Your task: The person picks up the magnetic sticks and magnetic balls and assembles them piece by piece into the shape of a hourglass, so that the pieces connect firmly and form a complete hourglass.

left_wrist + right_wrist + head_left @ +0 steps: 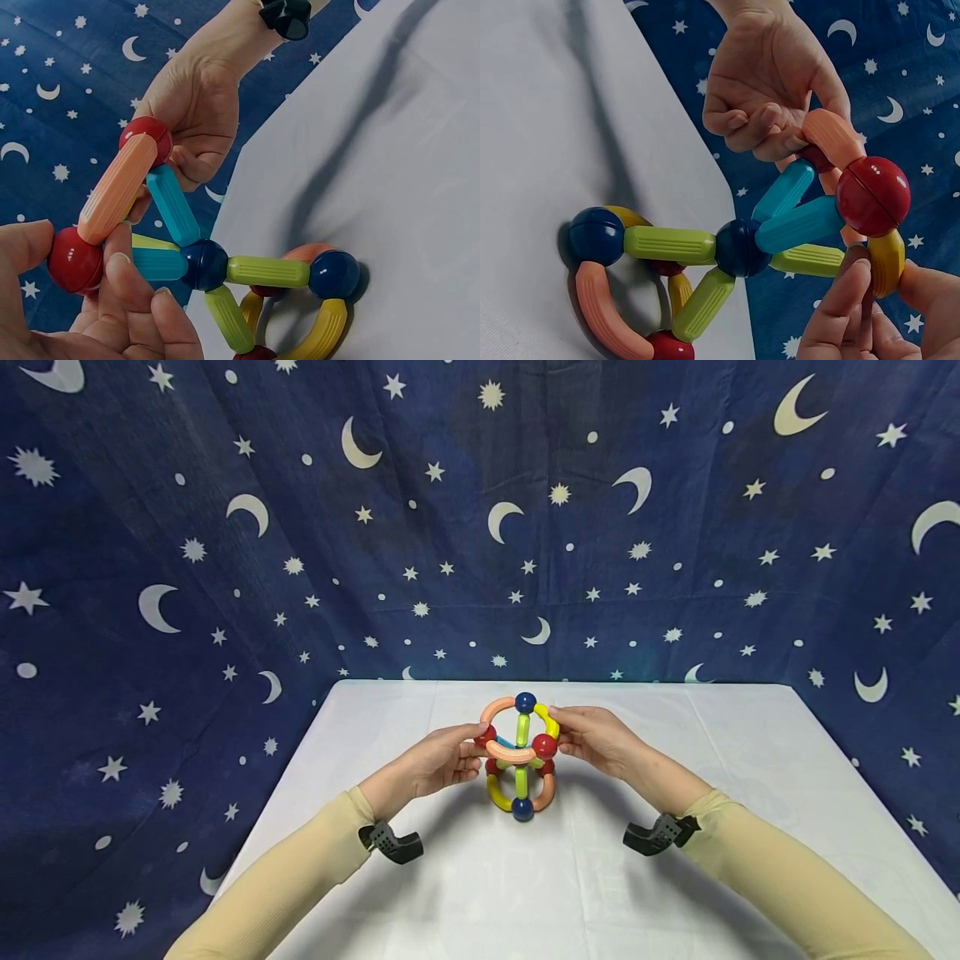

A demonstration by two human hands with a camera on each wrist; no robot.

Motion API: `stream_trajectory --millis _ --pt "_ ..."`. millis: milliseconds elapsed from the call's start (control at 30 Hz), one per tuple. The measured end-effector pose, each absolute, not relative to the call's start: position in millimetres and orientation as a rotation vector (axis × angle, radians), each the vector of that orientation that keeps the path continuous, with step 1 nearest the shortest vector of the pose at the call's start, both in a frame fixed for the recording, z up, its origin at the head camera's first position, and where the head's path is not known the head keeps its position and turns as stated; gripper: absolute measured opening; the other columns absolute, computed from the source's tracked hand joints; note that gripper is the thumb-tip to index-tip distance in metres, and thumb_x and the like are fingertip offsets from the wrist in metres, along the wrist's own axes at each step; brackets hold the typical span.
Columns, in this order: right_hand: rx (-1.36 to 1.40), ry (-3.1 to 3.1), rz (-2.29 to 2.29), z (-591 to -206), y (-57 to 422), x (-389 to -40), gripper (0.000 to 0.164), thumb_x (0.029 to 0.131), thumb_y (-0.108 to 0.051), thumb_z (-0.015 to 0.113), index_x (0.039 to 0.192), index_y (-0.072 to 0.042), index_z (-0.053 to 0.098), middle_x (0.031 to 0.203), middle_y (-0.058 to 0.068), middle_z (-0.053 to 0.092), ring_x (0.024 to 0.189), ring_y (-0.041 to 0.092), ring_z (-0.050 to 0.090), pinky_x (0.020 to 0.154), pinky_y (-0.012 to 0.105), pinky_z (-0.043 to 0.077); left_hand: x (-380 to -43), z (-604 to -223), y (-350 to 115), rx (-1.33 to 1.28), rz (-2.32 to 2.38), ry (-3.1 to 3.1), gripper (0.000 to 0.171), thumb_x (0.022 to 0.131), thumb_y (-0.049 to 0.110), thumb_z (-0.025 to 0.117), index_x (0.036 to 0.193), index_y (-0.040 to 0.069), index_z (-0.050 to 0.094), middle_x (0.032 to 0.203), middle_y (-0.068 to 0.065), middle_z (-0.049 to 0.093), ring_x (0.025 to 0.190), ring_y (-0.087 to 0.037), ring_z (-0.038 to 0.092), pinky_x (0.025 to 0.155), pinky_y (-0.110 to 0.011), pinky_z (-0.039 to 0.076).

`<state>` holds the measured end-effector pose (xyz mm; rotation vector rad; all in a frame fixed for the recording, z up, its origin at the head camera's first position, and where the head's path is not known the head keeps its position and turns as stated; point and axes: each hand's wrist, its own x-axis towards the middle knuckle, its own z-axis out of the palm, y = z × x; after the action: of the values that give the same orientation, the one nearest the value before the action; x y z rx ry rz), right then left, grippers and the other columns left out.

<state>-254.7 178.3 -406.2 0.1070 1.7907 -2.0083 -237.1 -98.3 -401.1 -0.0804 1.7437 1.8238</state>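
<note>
A toy of magnetic sticks and balls [522,783] stands upright on the table. My left hand [442,762] pinches a red ball [75,260] on its upper left between thumb and fingers. On the other side, my right hand [603,743] pinches a yellow curved stick [887,262], close to another red ball [874,196]. Peach curved sticks [512,752] join the upper balls. At the centre, a dark blue ball [204,264] connects blue straight sticks [799,225] and green straight sticks [670,244]. The dark blue top ball [526,702] sits between both hands.
A white cloth covers the table [480,893]. Behind it and at both sides hangs a dark blue curtain [450,527] with moons and stars. Black wrist devices [392,843] are strapped on both wrists, over or beside beige sleeves [300,860].
</note>
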Motion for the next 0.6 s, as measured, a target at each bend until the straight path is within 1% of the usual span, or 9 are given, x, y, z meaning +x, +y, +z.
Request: stream_trajectory --millis 167,300,400,500,600 --pt "0.104 1.787 -2.007 -407.1 178.9 -255.1 0.052 0.102 -0.032 0.066 0.134 0.008 0.056 0.090 0.007 0.067 0.071 0.011 0.061 0.071 0.019 0.056 -237.6 -401.2 -98.3 -0.098 1.824 1.739 0.049 0.100 0.039 0.062 0.135 0.006 0.056 0.089 0.000 0.069 0.071 -0.011 0.060 0.075 -0.026 0.054" --pt "0.106 1.781 -2.006 -407.8 179.6 -254.3 0.052 0.103 -0.033 0.064 0.135 0.007 0.056 0.092 0.007 0.066 0.073 0.012 0.061 0.072 0.019 0.056 -236.9 -402.6 -98.9 -0.080 1.818 1.747 0.054 0.100 0.044 0.062 0.137 0.006 0.055 0.091 -0.001 0.070 0.072 -0.011 0.060 0.077 -0.027 0.054" --pt "0.113 1.782 -2.007 -408.8 180.9 -252.8 0.051 0.104 -0.033 0.061 0.136 0.007 0.055 0.094 0.007 0.066 0.075 0.013 0.062 0.073 0.020 0.056 -236.7 -404.2 -100.7 -0.066 1.811 1.768 0.056 0.101 0.048 0.060 0.138 0.007 0.056 0.093 -0.001 0.071 0.073 -0.013 0.059 0.077 -0.028 0.053" --pt "0.116 1.784 -2.014 -411.4 185.6 -251.4 0.050 0.106 -0.032 0.059 0.138 0.006 0.054 0.095 0.008 0.066 0.077 0.013 0.065 0.075 0.022 0.057 -238.4 -406.1 -104.5 -0.069 1.805 1.805 0.059 0.102 0.052 0.055 0.138 0.006 0.055 0.097 -0.001 0.072 0.073 -0.014 0.058 0.075 -0.028 0.052" --pt "0.114 1.806 -2.020 -414.3 193.7 -250.5 0.048 0.106 -0.030 0.058 0.139 0.006 0.054 0.095 0.008 0.067 0.080 0.014 0.068 0.079 0.024 0.058 -243.8 -410.2 -111.7 -0.056 1.788 1.895 0.063 0.102 0.053 0.053 0.138 0.002 0.053 0.099 -0.004 0.073 0.072 -0.013 0.058 0.075 -0.028 0.052"
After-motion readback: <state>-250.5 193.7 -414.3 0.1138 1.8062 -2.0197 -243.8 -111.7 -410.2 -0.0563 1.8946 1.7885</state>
